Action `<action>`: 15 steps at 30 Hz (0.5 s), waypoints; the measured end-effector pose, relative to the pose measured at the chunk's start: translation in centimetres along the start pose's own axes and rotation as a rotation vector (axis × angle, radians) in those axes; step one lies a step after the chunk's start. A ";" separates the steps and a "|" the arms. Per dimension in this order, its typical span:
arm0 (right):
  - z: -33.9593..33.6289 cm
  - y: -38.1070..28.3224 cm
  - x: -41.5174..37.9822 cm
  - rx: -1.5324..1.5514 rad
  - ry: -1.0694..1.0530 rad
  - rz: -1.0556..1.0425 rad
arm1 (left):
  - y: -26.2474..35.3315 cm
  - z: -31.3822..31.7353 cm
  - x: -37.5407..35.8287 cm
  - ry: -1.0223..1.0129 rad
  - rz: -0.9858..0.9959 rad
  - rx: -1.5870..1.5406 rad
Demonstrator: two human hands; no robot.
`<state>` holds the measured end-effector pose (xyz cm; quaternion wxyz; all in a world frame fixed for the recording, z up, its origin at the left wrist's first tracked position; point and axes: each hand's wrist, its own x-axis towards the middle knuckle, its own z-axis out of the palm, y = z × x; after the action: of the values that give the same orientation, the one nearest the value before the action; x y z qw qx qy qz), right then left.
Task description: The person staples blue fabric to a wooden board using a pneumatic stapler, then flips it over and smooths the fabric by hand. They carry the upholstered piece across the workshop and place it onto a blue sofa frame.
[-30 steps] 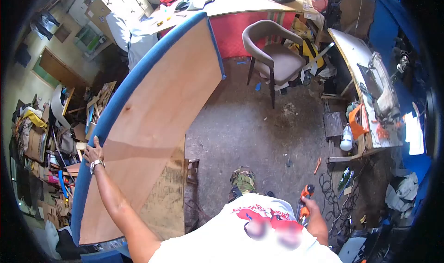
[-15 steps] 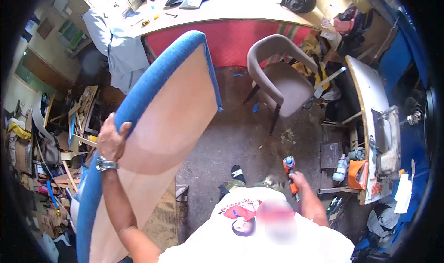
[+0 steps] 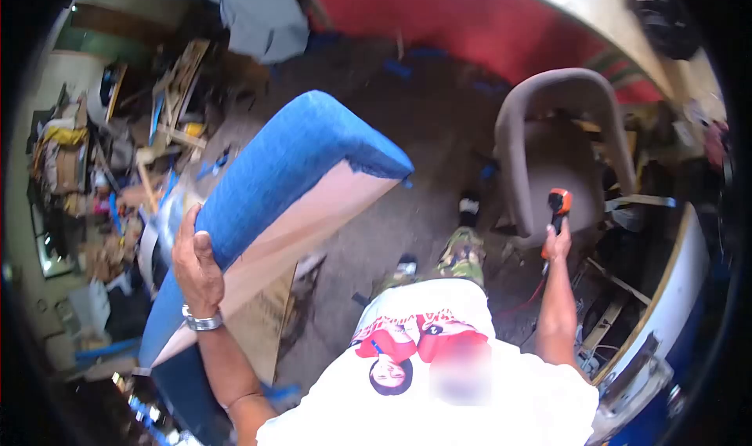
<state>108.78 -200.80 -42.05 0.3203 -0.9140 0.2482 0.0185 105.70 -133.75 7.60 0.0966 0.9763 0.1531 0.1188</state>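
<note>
My left hand (image 3: 197, 270) is closed on the long edge of a blue upholstered panel (image 3: 286, 168), its thumb on the fabric. The panel is tilted in front of my left side. Blue fabric wraps the panel's edge, and bare pale board (image 3: 313, 223) shows on the side towards me. Out to the right, my right hand (image 3: 558, 246) is wrapped around the handle of an orange and black staple gun (image 3: 559, 203). A thin red hose (image 3: 533, 295) runs below it. The staple gun is held apart from the panel.
A grey-brown armchair (image 3: 540, 125) stands just beyond the staple gun. Behind it is a table with a red cloth front (image 3: 446, 23). Wood scraps (image 3: 184, 85) and clutter fill the left side. A white-topped board (image 3: 674, 289) stands at right. Blue scraps (image 3: 398, 68) lie on the floor.
The panel has tipped, showing more blue edge and less bare board. My right hand has lifted the staple gun up and outward. The view has turned left and downward.
</note>
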 end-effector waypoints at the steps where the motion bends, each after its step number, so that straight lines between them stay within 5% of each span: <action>1: 1.0 0.0 3.0 -0.047 -0.018 0.001 | 0.9 0.6 0.1 0.006 -0.028 0.036; 7: 6.1 -4.6 16.2 -0.309 -0.192 0.132 | 2.9 3.2 0.3 0.077 -0.128 0.057; 15: 12.9 -1.1 20.7 -0.401 -0.240 0.243 | 2.7 2.5 -2.2 0.030 -0.236 0.176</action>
<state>129.02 -201.56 -55.61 0.1553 -0.9140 0.3078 0.2139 105.04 -137.37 5.37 0.0215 0.9543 0.2781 0.1072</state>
